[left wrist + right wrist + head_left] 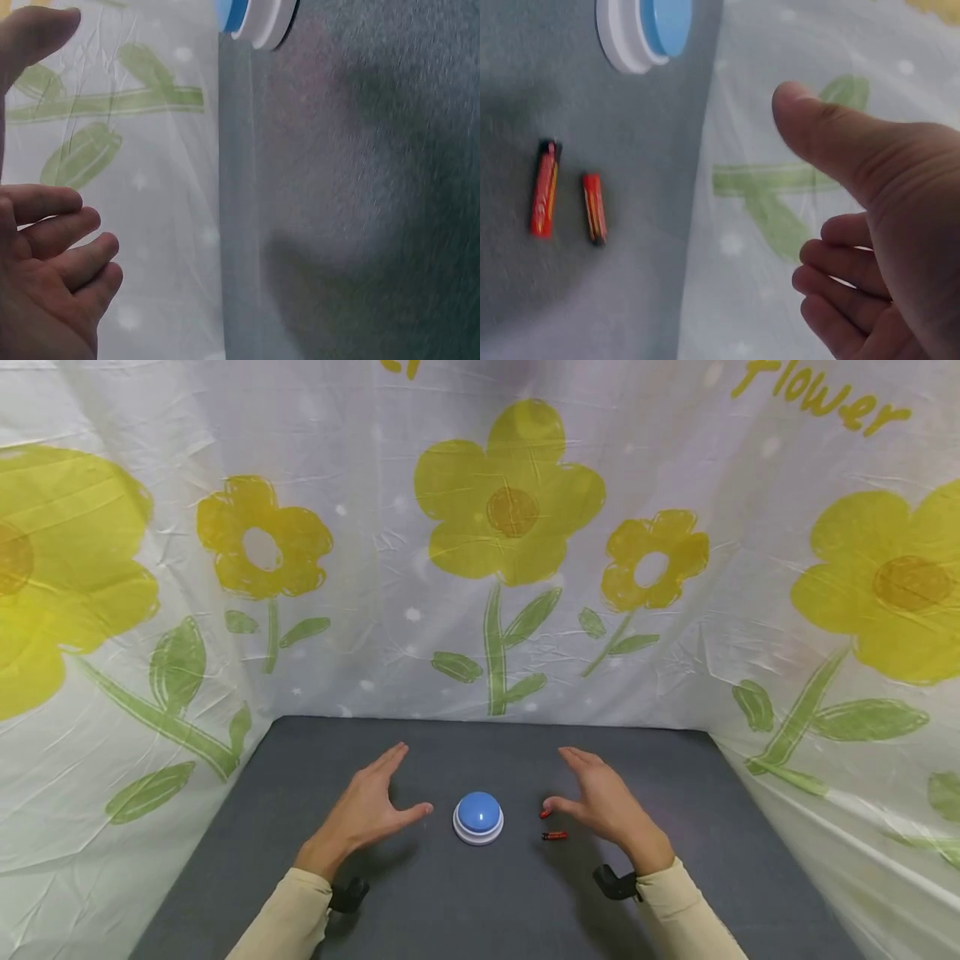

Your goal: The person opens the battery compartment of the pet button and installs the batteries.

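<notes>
A round push button (478, 812) with a blue dome and white base sits on the dark grey table between the two hands. My left hand (369, 806) hovers to its left, thumb spread from the fingers, holding nothing. On the other side my right hand (606, 803) is held the same way, also with nothing in it. Two red and black batteries lie on the table by the right thumb. The nearer battery (555, 836) shows whole in the head view; the farther battery (595, 208) is partly covered there by the thumb but plain in the right wrist view.
The grey table (465, 910) ends at the back and sides against a hanging white cloth (360, 635) printed with yellow flowers. Each wrist wears a black camera mount, such as the right mount (615, 883), jutting inward over the table.
</notes>
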A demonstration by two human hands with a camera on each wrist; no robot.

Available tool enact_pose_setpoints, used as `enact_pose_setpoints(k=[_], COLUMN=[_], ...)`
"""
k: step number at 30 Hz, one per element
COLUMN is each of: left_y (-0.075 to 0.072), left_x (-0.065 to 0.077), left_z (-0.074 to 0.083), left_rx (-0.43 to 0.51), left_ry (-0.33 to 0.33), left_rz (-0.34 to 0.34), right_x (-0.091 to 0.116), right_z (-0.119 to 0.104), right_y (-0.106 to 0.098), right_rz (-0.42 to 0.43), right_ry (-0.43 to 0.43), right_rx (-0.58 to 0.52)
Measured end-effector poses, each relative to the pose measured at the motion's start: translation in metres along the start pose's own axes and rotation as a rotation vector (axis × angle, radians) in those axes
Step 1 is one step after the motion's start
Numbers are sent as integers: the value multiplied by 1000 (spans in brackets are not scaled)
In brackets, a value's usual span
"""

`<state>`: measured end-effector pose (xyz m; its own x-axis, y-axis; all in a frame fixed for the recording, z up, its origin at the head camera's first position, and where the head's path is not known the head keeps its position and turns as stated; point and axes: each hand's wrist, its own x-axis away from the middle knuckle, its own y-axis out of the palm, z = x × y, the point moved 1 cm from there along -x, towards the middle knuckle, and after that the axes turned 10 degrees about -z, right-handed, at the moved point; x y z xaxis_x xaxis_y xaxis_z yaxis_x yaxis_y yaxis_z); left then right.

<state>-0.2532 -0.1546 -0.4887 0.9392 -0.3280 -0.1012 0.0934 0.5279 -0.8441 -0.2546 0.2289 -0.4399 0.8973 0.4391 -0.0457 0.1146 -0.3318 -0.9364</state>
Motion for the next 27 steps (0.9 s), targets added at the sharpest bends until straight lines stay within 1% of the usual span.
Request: enact_pose_setpoints(k=[4,8,11,14,18,22,25,27], left_y=[7,16,22,28,38,47,54,58], left_x=[-4,-5,-6,-8,-9,-9,-11,-12], left_z=[3,6,9,12,15,16,17,17], left_rx=[45,76,96,91,82,91,94,100], left_ry=[3,8,21,38,38,48,82,96], left_rz=[-43,-70,-79,-86,-98,-99,-90,-95], right_x=[-9,-16,-20,-23,-26,-28,-29,-30], right_z=[-7,-13,-16,-17,-19,-20,-21,-22], right_y=[8,19,28,37,49,63,72,77], right_rz=[-31,-34,-26,-36,-47,-38,-32,-34], right_ry=[-16,-28,-40,-40,-60,-103,-126,-139], right_rx=[-15,-51,-71,-83,-67,-48,-54,-57])
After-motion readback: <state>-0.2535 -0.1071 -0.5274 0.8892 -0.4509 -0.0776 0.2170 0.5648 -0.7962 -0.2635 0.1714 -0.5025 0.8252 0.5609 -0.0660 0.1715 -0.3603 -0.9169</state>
